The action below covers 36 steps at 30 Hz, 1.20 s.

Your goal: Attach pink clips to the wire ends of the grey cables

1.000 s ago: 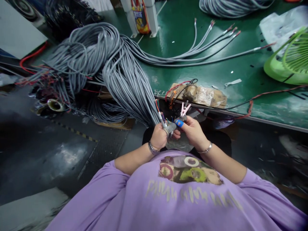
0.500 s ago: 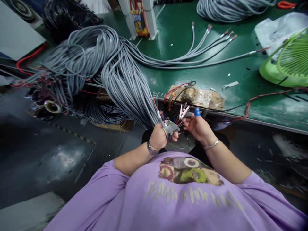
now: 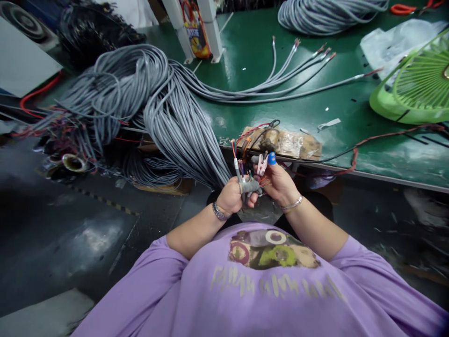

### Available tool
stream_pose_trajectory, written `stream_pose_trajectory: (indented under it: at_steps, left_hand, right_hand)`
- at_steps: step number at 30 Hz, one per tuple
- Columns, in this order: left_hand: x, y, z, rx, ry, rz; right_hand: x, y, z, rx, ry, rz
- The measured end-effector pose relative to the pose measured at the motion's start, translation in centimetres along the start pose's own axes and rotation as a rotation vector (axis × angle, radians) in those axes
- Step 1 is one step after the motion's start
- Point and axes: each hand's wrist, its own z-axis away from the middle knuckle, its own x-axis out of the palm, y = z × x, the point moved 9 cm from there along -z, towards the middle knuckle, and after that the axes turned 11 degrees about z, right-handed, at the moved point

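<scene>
My left hand [image 3: 229, 195] is closed around the ends of grey cables [image 3: 238, 172], whose stripped ends fan out in thin coloured wires [image 3: 264, 181]. Grey wrapping covers a finger of this hand. Close on its right, my right hand [image 3: 279, 185] has a blue cover on the thumb. Between that thumb and a grey-covered finger is a small pale pink clip [image 3: 262, 164], pinched just above the coloured wires. The other right fingers curl beside the wire ends; whether they touch them I cannot tell. Many grey cables [image 3: 189, 124] hang off the bench edge towards my left hand.
On the green bench [image 3: 231, 112] lie a taped cardboard piece [image 3: 298, 142] with wires, a green fan [image 3: 417, 84], a plastic bag [image 3: 393, 42] and another grey cable coil [image 3: 329, 16]. Red-handled scissors [image 3: 403, 8] are at the far right. Cable ends spread across the middle.
My right hand has moved left, closer to the left hand and wires. Its thumb has come in against the pink clip, whose spread arms now look closer together. The view has shifted slightly.
</scene>
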Motion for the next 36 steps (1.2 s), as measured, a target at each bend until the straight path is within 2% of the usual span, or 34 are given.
stream_pose_trajectory:
  at_steps: [4, 9, 14, 21, 27, 36]
  left_hand:
    - [0.2, 0.0, -0.1, -0.003, 0.002, -0.012]
    - [0.3, 0.0, 0.5, 0.015, -0.002, -0.023]
    - [0.2, 0.2, 1.8, 0.112, 0.055, -0.009]
    - [0.4, 1.0, 2.1, 0.223, 0.177, 0.018]
    - [0.4, 0.9, 1.8, 0.242, 0.220, 0.023]
    - [0.4, 0.6, 1.4, 0.213, 0.189, 0.007]
  right_hand:
    - [0.1, 0.1, -0.1, -0.010, -0.009, 0.002]
    - [0.0, 0.6, 0.2, 0.040, -0.095, -0.011]
    - [0.2, 0.0, 0.8, 0.046, -0.144, 0.065]
    - [-0.3, -0.3, 0.8, -0.018, -0.039, 0.127]
    - [0.0, -0.4, 0.7, -0.059, -0.069, 0.154]
    - [0.7, -0.2, 1.4, 0.055, -0.167, 0.123]
